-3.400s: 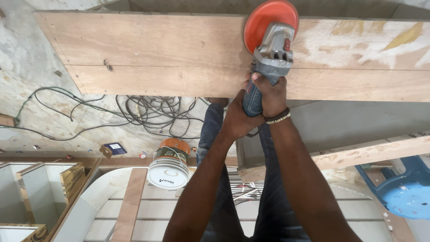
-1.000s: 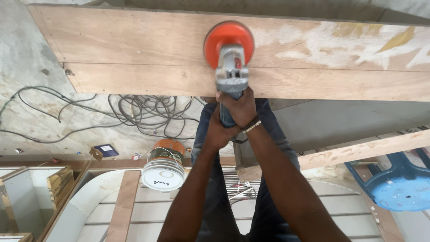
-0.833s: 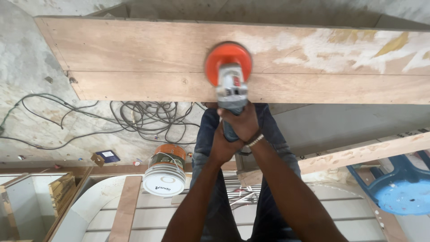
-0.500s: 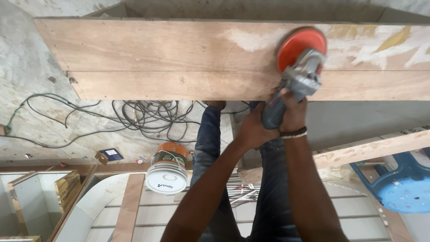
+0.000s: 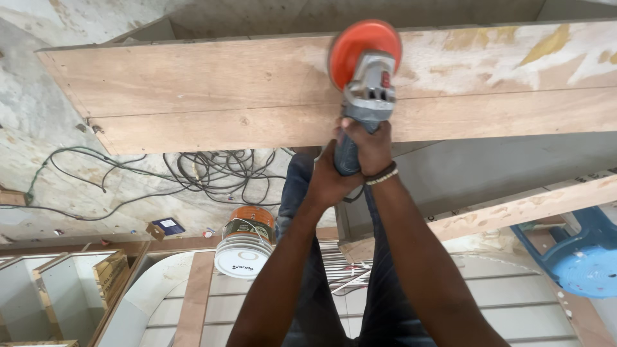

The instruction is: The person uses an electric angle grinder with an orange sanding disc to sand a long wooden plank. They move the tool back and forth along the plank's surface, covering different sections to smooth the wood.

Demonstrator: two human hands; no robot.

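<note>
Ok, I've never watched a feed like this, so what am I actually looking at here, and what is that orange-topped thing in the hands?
There is no machine arm here. The one picture comes from a camera worn on a person's head, looking down along their own arms. Both hands grip a grey power sander by its handle: the left hand lower down, the right hand, with a bracelet at the wrist, closer to the tool's head. The tool's round orange disc lies flat on a long wooden board, which shows pale and yellowish patches to the right. Below the board on the floor you can see tangled dark cables, a paint can with a white lid, and at the right edge a blue plastic stool.
</note>
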